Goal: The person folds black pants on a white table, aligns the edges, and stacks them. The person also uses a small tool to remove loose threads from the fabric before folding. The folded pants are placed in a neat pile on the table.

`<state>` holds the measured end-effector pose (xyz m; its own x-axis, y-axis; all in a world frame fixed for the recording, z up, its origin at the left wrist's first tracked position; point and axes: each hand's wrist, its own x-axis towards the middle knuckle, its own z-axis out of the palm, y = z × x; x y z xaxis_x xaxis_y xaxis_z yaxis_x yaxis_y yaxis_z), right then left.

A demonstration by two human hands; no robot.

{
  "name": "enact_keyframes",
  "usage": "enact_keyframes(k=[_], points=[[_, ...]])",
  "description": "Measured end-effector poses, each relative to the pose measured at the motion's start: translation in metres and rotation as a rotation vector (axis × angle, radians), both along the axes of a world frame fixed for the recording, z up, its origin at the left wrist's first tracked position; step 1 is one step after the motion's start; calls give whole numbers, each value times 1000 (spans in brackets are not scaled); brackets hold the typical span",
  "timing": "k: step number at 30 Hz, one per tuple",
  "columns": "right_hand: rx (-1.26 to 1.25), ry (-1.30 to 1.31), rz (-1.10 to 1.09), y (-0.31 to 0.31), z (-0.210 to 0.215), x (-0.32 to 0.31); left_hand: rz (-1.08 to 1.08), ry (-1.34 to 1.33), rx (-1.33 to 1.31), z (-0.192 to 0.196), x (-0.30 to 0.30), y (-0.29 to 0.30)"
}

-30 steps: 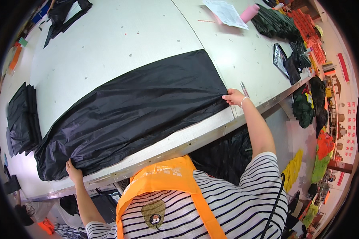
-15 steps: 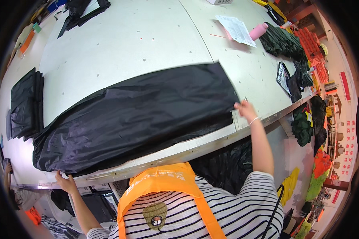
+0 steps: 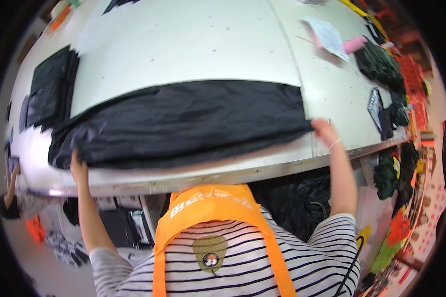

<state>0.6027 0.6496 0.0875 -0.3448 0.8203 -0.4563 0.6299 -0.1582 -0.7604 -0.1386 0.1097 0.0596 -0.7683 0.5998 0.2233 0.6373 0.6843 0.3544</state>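
A long piece of thin, slightly shiny black fabric [image 3: 193,123] lies folded across the near side of the white table [image 3: 183,54]. At its right end my right hand [image 3: 324,129] is closed on the near corner, pulling it out to a point. My left hand [image 3: 79,168] grips the near edge close to the left end, its fingertips partly hidden in the folds. The near edge between both hands is slightly blurred. Just beyond the left end stands a stack of folded black fabric [image 3: 52,89].
Papers [image 3: 326,38] and a pink bottle [image 3: 355,44] lie at the far right, beside dark green fabric [image 3: 379,64]. A black-and-white packet [image 3: 374,106] is nearer the right edge. Black material [image 3: 297,205] fills the space below the table. Another person's arm [image 3: 12,180] shows at far left.
The fabric's near edge has been folded away from me, making the strip narrower. My left hand has moved up from the table edge onto the fabric. The whole view has shifted.
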Motion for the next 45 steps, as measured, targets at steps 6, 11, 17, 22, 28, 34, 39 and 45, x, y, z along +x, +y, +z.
enact_keyframes(k=[6,11,17,22,28,34,39,45], points=[[279,684,-266,90,163,-44,369,94,411,134,16,61],[201,710,-433,73,54,65,72,-136,1165,42,86,15],[175,340,-558,23,-94,105,70,-267,71,-11,180,-25],[452,-852,-240,14,-96,55,110,-191,-142,35,147,-84],[982,-358,331,-34,-29,-202,280,84,49,54,-3,-106],[983,48,636,-163,-48,-539,-458,80,-183,52,-35,-10],[643,-52,982,-232,-53,-696,-724,-123,-312,11,-35,-40],[-206,-96,1266,-246,-40,-763,-790,76,-112,-34,-30,-67]])
